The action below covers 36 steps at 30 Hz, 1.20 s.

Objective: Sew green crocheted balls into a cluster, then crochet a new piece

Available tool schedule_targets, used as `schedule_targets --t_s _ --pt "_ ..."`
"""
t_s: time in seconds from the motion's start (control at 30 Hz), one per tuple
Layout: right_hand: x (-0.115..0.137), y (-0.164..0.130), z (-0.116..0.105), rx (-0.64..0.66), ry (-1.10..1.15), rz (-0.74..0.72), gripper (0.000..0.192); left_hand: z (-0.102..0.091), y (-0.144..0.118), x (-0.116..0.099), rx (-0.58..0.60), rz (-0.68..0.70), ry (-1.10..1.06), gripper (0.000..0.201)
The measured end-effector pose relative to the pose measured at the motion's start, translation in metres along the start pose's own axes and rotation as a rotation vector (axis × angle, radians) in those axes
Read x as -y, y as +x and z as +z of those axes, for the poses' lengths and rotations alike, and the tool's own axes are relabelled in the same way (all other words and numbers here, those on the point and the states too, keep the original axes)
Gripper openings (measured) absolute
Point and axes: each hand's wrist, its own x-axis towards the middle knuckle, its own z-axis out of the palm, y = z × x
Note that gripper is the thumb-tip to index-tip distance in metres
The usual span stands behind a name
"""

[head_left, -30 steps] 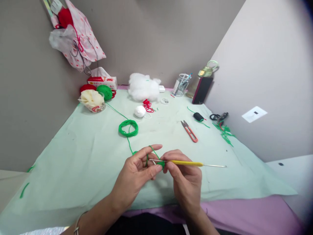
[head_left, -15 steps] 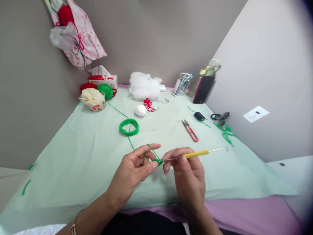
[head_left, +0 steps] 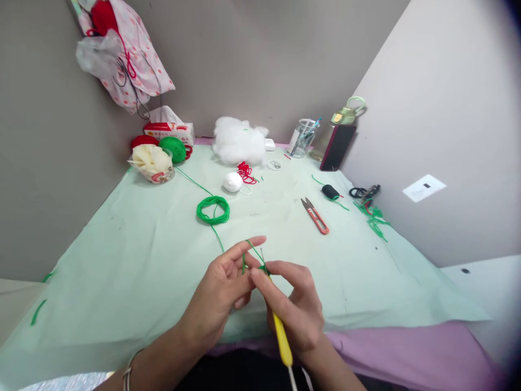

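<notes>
Here green yarn loops over left fingers, beside hook

No lettering can be read on anything on the table.

Two plain grey walls are meeting in a corner behind the table. A pale green cloth is covering it, over purple.

Worktable layout, seen from its near edge

The yarn coil lies mid-table; the snips lie to its right. Behind them, the stuffing sits at the far edge, the tissue box in the far left corner, the jar rightward.
</notes>
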Motion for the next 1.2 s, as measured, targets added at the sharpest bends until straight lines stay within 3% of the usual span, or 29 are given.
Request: schedule_targets --t_s 0.1,0.2,0.3,0.4,0.5,0.6,0.73,0.87,0.97,1.07,1.2 --pt "0.003 0.005 0.000 -0.113 0.299 0.315 0.033 0.000 0.001 -0.004 0.034 -0.101 -0.156 0.038" --pt "0.004 0.011 0.001 -0.183 0.606 0.545 0.028 -0.001 0.002 -0.005 -0.002 -0.041 -0.130 0.036" --pt "0.003 0.009 0.004 -0.106 0.556 0.475 0.028 0.000 0.002 -0.002 0.002 0.008 -0.062 0.039" --pt "0.002 -0.002 0.008 -0.057 0.346 0.280 0.045 0.001 0.002 0.001 -0.029 0.053 -0.036 0.038" --pt "0.001 -0.009 0.008 -0.022 0.198 0.160 0.053 0.001 0.003 0.002 -0.022 -0.014 -0.125 0.039" --pt "0.000 -0.004 0.005 -0.104 0.275 0.285 0.039 -0.002 0.005 -0.001 0.026 -0.131 -0.255 0.032" --pt "0.001 0.009 0.002 -0.234 0.600 0.561 0.024 -0.004 0.005 -0.002 0.000 -0.079 -0.252 0.025" --pt "0.000 0.011 0.005 -0.140 0.700 0.593 0.018 -0.003 0.004 0.000 -0.022 0.010 -0.066 0.030" --pt "-0.003 0.008 0.007 -0.160 0.719 0.643 0.019 -0.004 0.003 0.001 -0.039 0.053 0.025 0.030" --pt "-0.007 0.007 0.007 -0.166 0.891 0.727 0.018 -0.005 0.003 0.001 -0.053 0.067 0.064 0.031" --pt "-0.007 0.008 0.003 -0.143 0.973 0.743 0.022 -0.005 0.002 -0.002 -0.058 0.060 0.097 0.033"
